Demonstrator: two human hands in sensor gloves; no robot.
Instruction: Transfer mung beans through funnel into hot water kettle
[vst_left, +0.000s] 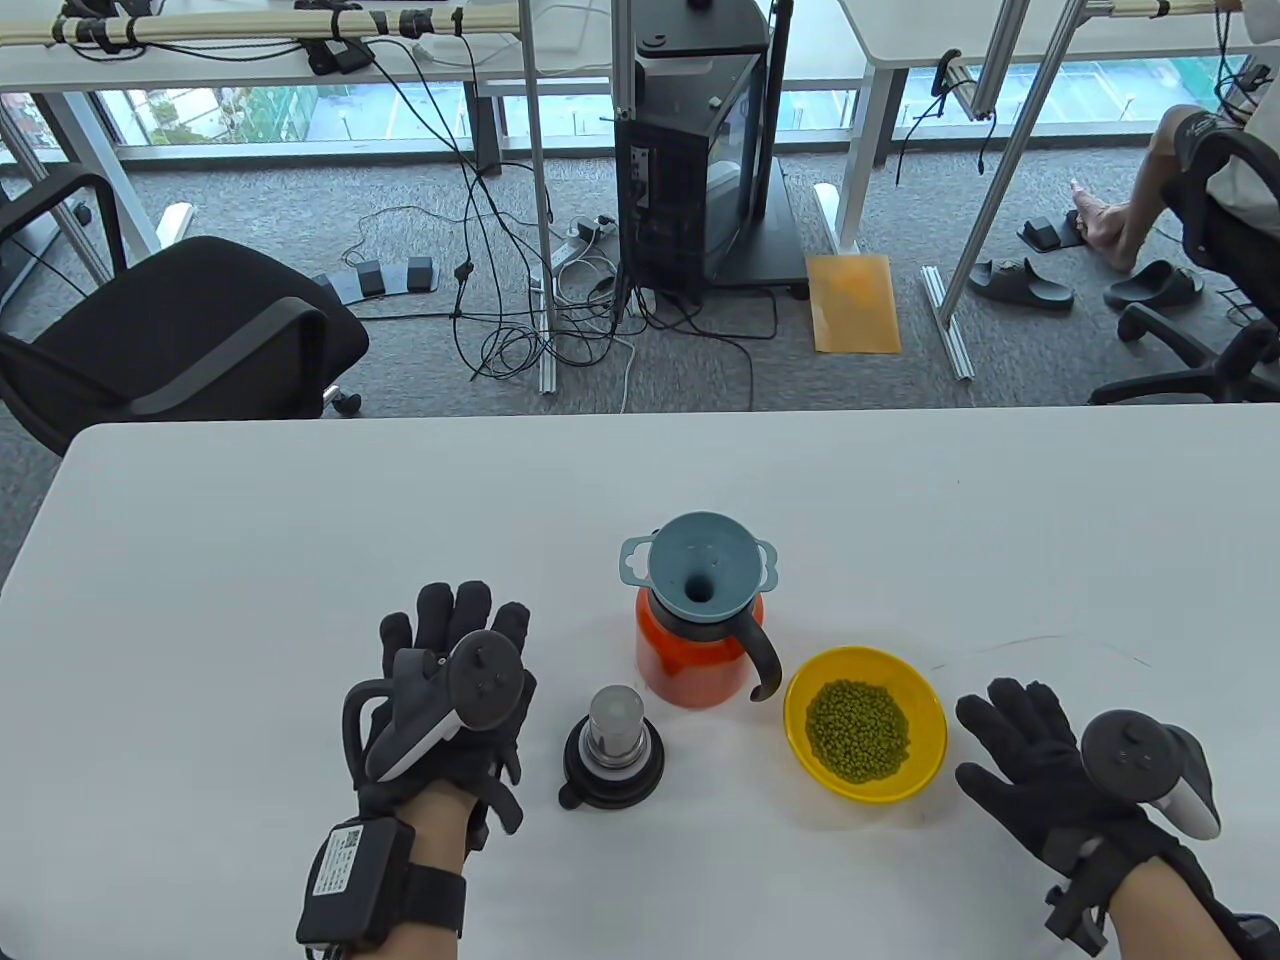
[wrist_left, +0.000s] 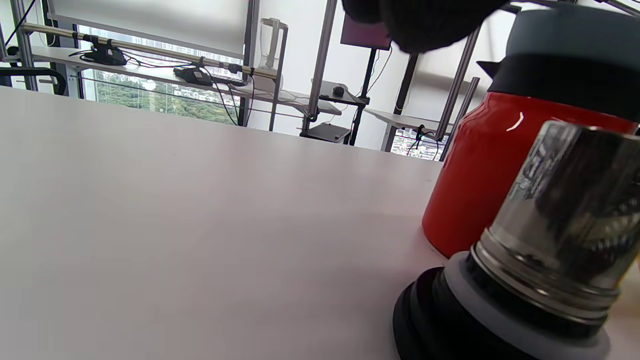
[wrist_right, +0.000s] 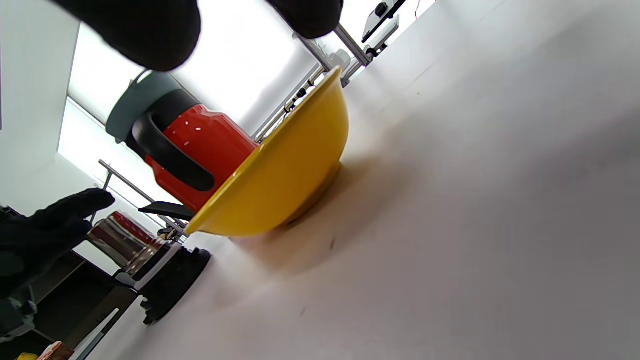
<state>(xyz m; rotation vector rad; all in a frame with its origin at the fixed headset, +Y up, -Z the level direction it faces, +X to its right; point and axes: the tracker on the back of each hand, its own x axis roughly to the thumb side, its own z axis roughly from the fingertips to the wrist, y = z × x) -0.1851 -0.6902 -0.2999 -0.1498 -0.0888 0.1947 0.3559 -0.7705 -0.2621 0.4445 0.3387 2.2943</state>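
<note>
A red kettle (vst_left: 690, 660) with a black handle stands mid-table, and a blue-grey funnel (vst_left: 700, 578) sits in its mouth. A yellow bowl (vst_left: 866, 724) of green mung beans (vst_left: 858, 730) stands to its right. The kettle's black and steel lid (vst_left: 613, 750) lies upside down to the kettle's front left. My left hand (vst_left: 452, 680) rests flat on the table left of the lid, empty. My right hand (vst_left: 1030, 760) lies open right of the bowl, empty. The kettle (wrist_left: 490, 170) and lid (wrist_left: 540, 260) show in the left wrist view, the bowl (wrist_right: 280, 175) in the right wrist view.
The white table (vst_left: 300, 540) spreads wide to the left and behind the kettle. Its far edge runs across the middle of the table view. Office chairs, cables and desks stand on the floor beyond.
</note>
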